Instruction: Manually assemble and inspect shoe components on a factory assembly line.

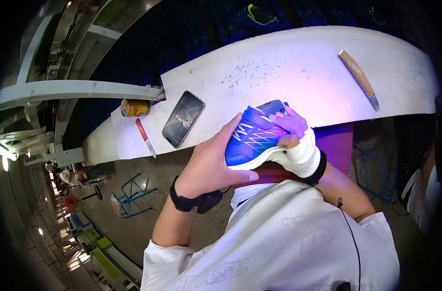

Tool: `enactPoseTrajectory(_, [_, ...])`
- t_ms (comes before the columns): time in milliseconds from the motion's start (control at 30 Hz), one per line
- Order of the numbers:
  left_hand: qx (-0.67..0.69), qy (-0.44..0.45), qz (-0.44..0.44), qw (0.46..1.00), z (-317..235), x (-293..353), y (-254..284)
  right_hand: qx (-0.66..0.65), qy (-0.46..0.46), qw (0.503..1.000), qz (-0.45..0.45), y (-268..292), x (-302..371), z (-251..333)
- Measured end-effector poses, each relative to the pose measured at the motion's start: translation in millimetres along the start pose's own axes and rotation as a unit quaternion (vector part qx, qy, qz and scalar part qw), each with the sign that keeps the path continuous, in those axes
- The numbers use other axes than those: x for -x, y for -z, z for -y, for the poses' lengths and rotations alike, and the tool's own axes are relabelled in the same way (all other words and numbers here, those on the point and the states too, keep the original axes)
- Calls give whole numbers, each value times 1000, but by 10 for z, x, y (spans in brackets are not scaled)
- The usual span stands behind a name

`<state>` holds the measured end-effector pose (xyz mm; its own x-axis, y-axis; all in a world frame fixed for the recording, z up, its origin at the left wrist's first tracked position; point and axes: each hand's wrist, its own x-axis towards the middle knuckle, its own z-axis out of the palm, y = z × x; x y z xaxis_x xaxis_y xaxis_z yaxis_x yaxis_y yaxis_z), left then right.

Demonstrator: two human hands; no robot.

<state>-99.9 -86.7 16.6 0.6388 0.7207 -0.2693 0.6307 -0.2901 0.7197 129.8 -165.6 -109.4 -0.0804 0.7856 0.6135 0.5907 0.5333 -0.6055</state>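
Observation:
A blue sneaker [252, 138] with white laces, a crisscross line pattern and a pale sole is held up in front of me at the table's near edge. My left hand [213, 157] wraps round its toe end, fingers along the upper and thumb by the sole. At the heel end, my right hand [294, 125] has its fingers bent against the shoe; a white knit cuff covers its wrist. A small dark tip shows by the right fingertips, too small to name. Purple-blue light falls on the shoe and the right hand.
On the white tabletop [298, 58] lie a smartphone [183, 119], a red-handled knife [144, 137], and a wooden-handled blade [359, 80] at the far right. A yellow can [134, 108] stands by the metal frame post. A blue-framed stool [132, 196] is on the floor at left.

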Motion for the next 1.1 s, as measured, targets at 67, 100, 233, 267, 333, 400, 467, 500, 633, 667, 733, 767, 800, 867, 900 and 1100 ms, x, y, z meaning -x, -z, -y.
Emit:
enactPoseTrajectory(67, [27,-46,18,998,-162,14,67,-65,-110,990,-63,73,191,-8])
enactPoseTrajectory(100, [87,-66,5,994,-215,6,-17,-120,-142,976,-111,132,273,-1])
enactPoseTrajectory(233, [30,-277,-77,957,-407,-286,-467,-146,-68,978,-133,785,-2,237])
enactPoseTrajectory(267, [21,-311,-68,948,-458,-348,-609,-193,-62,971,-128,938,-39,274])
enactPoseTrajectory(333, [74,-313,-71,944,-359,-418,-985,-168,-78,982,-45,1205,-108,197])
enactPoseTrajectory(400, [66,-312,-167,933,-167,-394,-1204,-159,-80,983,-51,1217,-156,283])
enactPoseTrajectory(467, [73,-271,-221,934,-29,-338,-1322,-151,-77,985,-41,1119,-150,333])
enactPoseTrajectory(500, [98,-273,-233,928,-22,-360,-1323,-123,-66,990,-35,1106,-181,386])
enactPoseTrajectory(633, [171,-282,-246,911,-180,-473,-1237,-99,-66,993,-8,1043,-217,419])
enactPoseTrajectory(667, [181,-292,-239,908,-241,-484,-1214,-101,-70,992,3,1085,-218,409])
enactPoseTrajectory(733, [192,-301,-238,903,-284,-444,-1207,-101,-70,992,6,1088,-207,393])
enactPoseTrajectory(767, [186,-295,-236,907,-296,-392,-1225,-98,-68,993,12,1101,-221,379])
enactPoseTrajectory(800, [179,-287,-233,912,-309,-365,-1260,-95,-75,992,25,1123,-218,372])
enactPoseTrajectory(867, [217,-319,-249,888,-315,-429,-1352,-88,-82,992,43,1134,-221,359])
enactPoseTrajectory(900, [216,-309,-259,889,-303,-436,-1367,-121,-78,989,23,1111,-237,353])
enactPoseTrajectory(1100, [165,-294,-257,906,-305,-663,-1400,-173,-82,981,-21,1222,-74,191])
